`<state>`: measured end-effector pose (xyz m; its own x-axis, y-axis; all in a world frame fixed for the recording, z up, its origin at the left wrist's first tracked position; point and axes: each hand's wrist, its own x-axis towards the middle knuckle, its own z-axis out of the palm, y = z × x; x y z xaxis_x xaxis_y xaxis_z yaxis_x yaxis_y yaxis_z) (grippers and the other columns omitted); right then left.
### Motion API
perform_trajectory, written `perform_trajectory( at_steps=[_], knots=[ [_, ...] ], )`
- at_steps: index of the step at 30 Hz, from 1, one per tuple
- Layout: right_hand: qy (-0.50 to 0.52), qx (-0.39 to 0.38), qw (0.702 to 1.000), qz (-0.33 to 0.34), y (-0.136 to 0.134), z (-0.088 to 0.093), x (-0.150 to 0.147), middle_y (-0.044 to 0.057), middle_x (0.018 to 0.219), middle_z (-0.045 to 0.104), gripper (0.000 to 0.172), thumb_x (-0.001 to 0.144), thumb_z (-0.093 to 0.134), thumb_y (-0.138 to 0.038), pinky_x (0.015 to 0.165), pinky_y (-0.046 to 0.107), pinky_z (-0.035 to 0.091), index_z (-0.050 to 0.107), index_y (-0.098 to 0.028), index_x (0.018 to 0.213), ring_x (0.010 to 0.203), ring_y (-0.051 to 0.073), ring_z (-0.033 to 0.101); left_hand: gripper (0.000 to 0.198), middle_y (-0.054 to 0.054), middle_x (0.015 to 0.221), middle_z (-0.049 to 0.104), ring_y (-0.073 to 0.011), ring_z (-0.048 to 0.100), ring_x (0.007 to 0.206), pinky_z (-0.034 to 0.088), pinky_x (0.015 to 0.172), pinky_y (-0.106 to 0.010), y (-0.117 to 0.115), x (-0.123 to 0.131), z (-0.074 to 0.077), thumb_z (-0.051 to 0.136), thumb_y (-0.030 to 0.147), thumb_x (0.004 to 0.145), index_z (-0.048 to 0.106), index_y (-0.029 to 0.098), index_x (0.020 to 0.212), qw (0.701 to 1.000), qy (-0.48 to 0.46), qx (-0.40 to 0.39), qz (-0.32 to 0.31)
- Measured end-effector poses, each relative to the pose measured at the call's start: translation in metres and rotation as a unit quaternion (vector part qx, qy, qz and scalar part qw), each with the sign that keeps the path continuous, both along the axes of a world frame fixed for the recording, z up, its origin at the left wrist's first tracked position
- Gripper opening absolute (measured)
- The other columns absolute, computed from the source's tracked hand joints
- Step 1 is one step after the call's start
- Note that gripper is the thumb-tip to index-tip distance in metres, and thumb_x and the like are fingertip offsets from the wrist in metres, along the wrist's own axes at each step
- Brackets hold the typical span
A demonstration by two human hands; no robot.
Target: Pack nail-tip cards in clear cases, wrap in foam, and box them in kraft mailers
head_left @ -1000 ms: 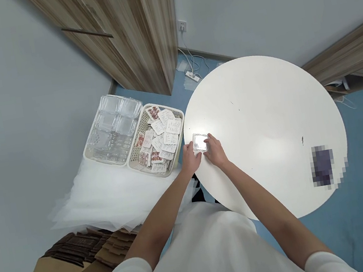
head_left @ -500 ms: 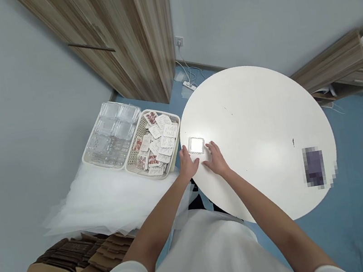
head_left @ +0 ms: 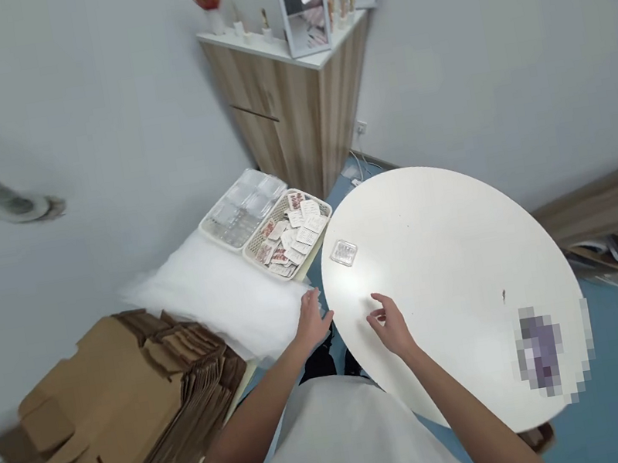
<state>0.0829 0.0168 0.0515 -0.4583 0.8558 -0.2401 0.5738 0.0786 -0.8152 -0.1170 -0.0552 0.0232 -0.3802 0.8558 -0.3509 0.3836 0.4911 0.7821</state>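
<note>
A small clear plastic case lies on the round white table near its left edge, with neither hand on it. My left hand hovers at the table's left rim, fingers apart and holding nothing, close to the white foam sheets. My right hand is over the table's near part, fingers loosely curled and apart, nothing in it. Both hands are well short of the case.
A basket of printed cards and a tray of clear plastic cases sit beside the table on the left. Flat cardboard boxes are stacked at lower left. A wooden cabinet stands in the corner. A blurred dark object lies on the table's right.
Both hands let go of the clear case and drew back toward me. The case stays on the table. The view tilted up and turned left, showing the cardboard stack and the cabinet top.
</note>
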Motion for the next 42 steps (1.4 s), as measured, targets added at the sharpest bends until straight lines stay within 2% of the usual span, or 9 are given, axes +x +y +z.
perform_trajectory(
  at_steps=[5, 8, 10, 15, 21, 27, 32, 38, 42],
  knots=[
    [-0.003, -0.031, 0.995, 0.097, -0.015, -0.006, 0.009, 0.007, 0.111, 0.056, 0.038, 0.076, 0.046, -0.031, 0.076, 0.038, 0.050, 0.047, -0.023, 0.113, 0.078, 0.017, 0.060, 0.055, -0.010, 0.130, 0.043, -0.0273, 0.045, 0.114, 0.038, 0.093, -0.038, -0.064, 0.011, 0.016, 0.053, 0.042, 0.073, 0.041, 0.023, 0.124, 0.996, -0.051, -0.077, 0.015],
    [0.002, -0.054, 0.984, 0.170, -0.022, -0.012, 0.002, 0.006, 0.101, 0.061, 0.030, 0.076, 0.047, -0.031, 0.071, 0.036, 0.051, 0.054, -0.023, 0.103, 0.075, 0.017, 0.061, 0.060, -0.011, 0.127, 0.047, -0.0284, 0.050, 0.109, 0.041, 0.088, -0.037, -0.096, 0.008, 0.027, 0.056, 0.046, 0.069, 0.045, 0.020, 0.122, 0.990, -0.073, -0.117, -0.021],
    [0.011, -0.065, 0.974, 0.216, -0.026, -0.014, -0.010, 0.005, 0.096, 0.063, 0.027, 0.075, 0.048, -0.031, 0.069, 0.034, 0.051, 0.057, -0.023, 0.099, 0.073, 0.017, 0.061, 0.061, -0.010, 0.128, 0.048, -0.0275, 0.051, 0.108, 0.042, 0.086, -0.034, -0.113, 0.000, 0.032, 0.057, 0.048, 0.067, 0.046, 0.021, 0.120, 0.989, -0.078, -0.122, -0.013],
    [0.027, -0.068, 0.961, 0.265, -0.032, -0.018, -0.057, 0.004, 0.094, 0.063, 0.027, 0.073, 0.050, -0.030, 0.066, 0.032, 0.050, 0.057, -0.021, 0.097, 0.070, 0.015, 0.061, 0.057, -0.012, 0.119, 0.054, -0.0267, 0.053, 0.105, 0.041, 0.087, -0.034, -0.132, -0.031, 0.040, 0.059, 0.042, 0.066, 0.050, 0.017, 0.117, 0.993, -0.010, -0.093, 0.068],
    [-0.013, -0.034, 0.947, 0.320, -0.043, -0.020, -0.133, 0.006, 0.098, 0.063, 0.027, 0.074, 0.052, -0.030, 0.072, 0.035, 0.049, 0.057, -0.020, 0.098, 0.081, 0.018, 0.061, 0.055, -0.012, 0.122, 0.052, -0.0261, 0.050, 0.110, 0.039, 0.091, -0.033, -0.144, -0.070, 0.046, 0.060, 0.039, 0.066, 0.051, 0.017, 0.115, 0.993, 0.008, -0.039, 0.109],
    [-0.055, 0.037, 0.947, 0.314, -0.057, -0.015, -0.186, 0.009, 0.111, 0.059, 0.033, 0.077, 0.049, -0.026, 0.084, 0.038, 0.045, 0.055, -0.019, 0.109, 0.101, 0.022, 0.057, 0.066, -0.011, 0.132, 0.043, -0.0227, 0.055, 0.103, 0.044, 0.083, -0.030, -0.128, -0.090, 0.051, 0.061, 0.040, 0.067, 0.041, 0.019, 0.126, 0.986, -0.097, -0.014, 0.134],
    [-0.074, 0.095, 0.940, 0.319, -0.053, -0.019, -0.205, 0.011, 0.119, 0.054, 0.039, 0.077, 0.045, -0.019, 0.094, 0.040, 0.039, 0.050, -0.015, 0.115, 0.112, 0.023, 0.050, 0.064, -0.012, 0.134, 0.041, -0.0252, 0.040, 0.121, 0.036, 0.095, -0.034, -0.087, -0.108, 0.050, 0.058, 0.042, 0.071, 0.040, 0.017, 0.127, 0.982, -0.114, 0.038, 0.144],
    [-0.063, 0.107, 0.933, 0.337, -0.034, -0.036, -0.241, 0.013, 0.126, 0.047, 0.042, 0.073, 0.051, -0.019, 0.097, 0.044, 0.034, 0.050, -0.015, 0.115, 0.122, 0.025, 0.039, 0.065, -0.013, 0.138, 0.034, -0.0253, 0.031, 0.127, 0.026, 0.103, -0.034, -0.057, -0.143, 0.043, 0.051, 0.051, 0.074, 0.040, 0.015, 0.126, 0.973, -0.121, -0.020, 0.198],
    [-0.059, 0.079, 0.937, 0.334, -0.029, -0.049, -0.269, 0.013, 0.129, 0.043, 0.035, 0.073, 0.053, -0.021, 0.099, 0.045, 0.030, 0.053, -0.016, 0.108, 0.127, 0.025, 0.029, 0.069, -0.012, 0.142, 0.026, -0.0249, 0.025, 0.130, 0.028, 0.101, -0.034, -0.041, -0.163, 0.032, 0.041, 0.057, 0.076, 0.034, 0.015, 0.130, 0.942, -0.162, -0.099, 0.278]
  ],
)
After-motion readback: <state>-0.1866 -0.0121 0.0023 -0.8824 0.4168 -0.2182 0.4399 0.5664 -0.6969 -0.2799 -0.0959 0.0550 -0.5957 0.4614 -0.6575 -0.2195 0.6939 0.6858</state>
